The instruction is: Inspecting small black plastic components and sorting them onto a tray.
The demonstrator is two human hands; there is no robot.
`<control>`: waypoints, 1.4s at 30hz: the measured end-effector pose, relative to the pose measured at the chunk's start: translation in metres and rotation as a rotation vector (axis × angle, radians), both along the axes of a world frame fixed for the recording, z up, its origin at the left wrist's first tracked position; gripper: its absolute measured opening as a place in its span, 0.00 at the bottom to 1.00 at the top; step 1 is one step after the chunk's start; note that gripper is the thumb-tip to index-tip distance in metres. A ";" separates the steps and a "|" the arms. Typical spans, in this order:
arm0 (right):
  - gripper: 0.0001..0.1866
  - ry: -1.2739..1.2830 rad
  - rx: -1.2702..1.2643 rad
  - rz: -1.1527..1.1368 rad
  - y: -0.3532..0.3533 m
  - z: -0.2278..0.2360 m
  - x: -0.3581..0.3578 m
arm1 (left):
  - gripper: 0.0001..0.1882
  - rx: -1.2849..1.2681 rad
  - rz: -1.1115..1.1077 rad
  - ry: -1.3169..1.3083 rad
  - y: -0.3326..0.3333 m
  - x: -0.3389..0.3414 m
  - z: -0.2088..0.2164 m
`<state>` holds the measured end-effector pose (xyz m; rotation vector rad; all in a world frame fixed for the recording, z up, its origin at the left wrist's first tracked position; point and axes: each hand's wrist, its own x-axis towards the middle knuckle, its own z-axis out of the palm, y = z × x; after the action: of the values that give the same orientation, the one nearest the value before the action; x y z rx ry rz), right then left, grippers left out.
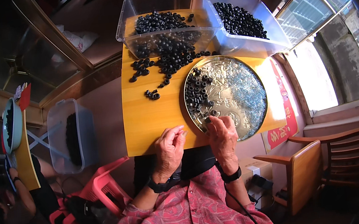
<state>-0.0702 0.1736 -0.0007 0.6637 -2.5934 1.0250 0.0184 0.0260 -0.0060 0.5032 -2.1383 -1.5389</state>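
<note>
My right hand [223, 137] is at the near edge of a round metal tray [223, 91], thumb and fingers closed on a small black ring-shaped part [208, 119]. My left hand [170, 150] is over the table's near edge, left of the tray, its thumb and fingertips pinched together; what they hold, if anything, is too small to make out. Black parts [197, 93] lie along the tray's left side. Many tiny clear, bluish pieces [248, 93] cover its right side.
A clear bin [123, 23] and a second bin [251, 44], both with black parts, stand at the table's far side. Loose black parts [169, 62] lie on the yellow table [145, 120]. At left, a person's hand [13, 173] is near a bowl [16, 124]. A wooden chair [306, 177] stands right.
</note>
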 end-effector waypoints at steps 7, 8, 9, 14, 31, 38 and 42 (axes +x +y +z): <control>0.08 0.019 0.005 0.018 -0.001 -0.001 0.001 | 0.07 0.093 -0.088 0.014 0.008 -0.001 -0.001; 0.08 0.018 0.009 0.018 0.000 -0.001 0.002 | 0.07 0.000 -0.089 0.035 0.008 -0.001 0.000; 0.09 -0.035 -0.034 0.013 0.000 -0.001 0.002 | 0.07 0.004 -0.090 0.035 0.008 -0.001 -0.001; 0.11 -0.060 -0.051 0.056 -0.001 0.002 0.003 | 0.07 0.096 -0.044 0.034 0.007 0.000 -0.007; 0.09 -0.047 -0.050 0.099 -0.008 0.005 0.000 | 0.07 0.100 -0.070 0.017 0.004 -0.002 -0.001; 0.11 -0.039 0.030 0.159 -0.012 0.004 -0.002 | 0.07 0.030 -0.097 0.029 0.003 -0.001 0.000; 0.11 -0.072 0.031 0.142 -0.015 0.009 -0.001 | 0.08 -0.005 -0.101 0.020 0.003 0.000 0.001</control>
<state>-0.0716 0.1590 0.0078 0.8440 -2.6616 1.0705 0.0187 0.0290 -0.0048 0.3817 -2.1814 -1.5846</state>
